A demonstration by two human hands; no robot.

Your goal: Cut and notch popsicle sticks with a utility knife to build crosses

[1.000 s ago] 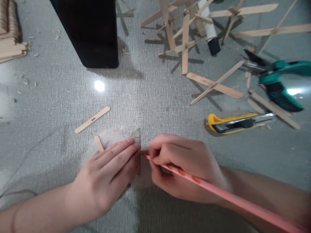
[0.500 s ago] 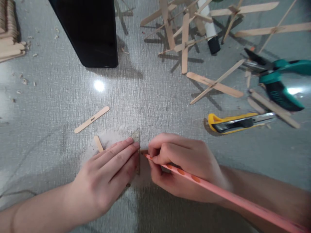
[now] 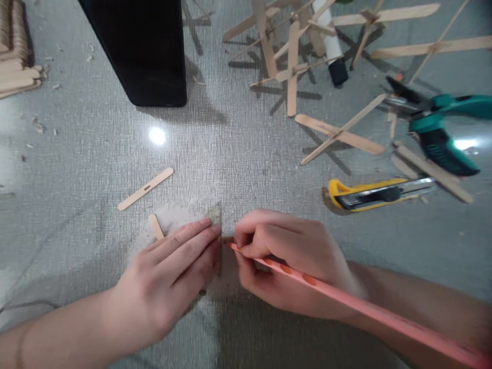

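Note:
My left hand (image 3: 169, 277) lies flat, fingers stretched out, pressing on a clear triangular ruler (image 3: 216, 211); most of the ruler is hidden beneath it. My right hand (image 3: 288, 261) is closed around a pink pencil (image 3: 346, 303) with orange spots. The pencil's tip meets the ruler's straight edge, over a small piece of wooden stick (image 3: 228, 239) that shows between the hands. The end of another craft stick (image 3: 156, 226) pokes out beside my left hand. Farther up lies a craft stick with a small slot (image 3: 132, 198).
A black phone-like slab (image 3: 149, 61) stands at the top. Crossed craft sticks (image 3: 292, 72) and a white tube with a black cap (image 3: 338, 70) are at the upper right, above teal-handled pliers (image 3: 426, 113) and a yellow utility knife (image 3: 369, 196). Stacked sticks (image 3: 15, 77) sit at the upper left.
The pencil tip has shifted very slightly left and up, toward the ruler's edge. My left hand stays in place.

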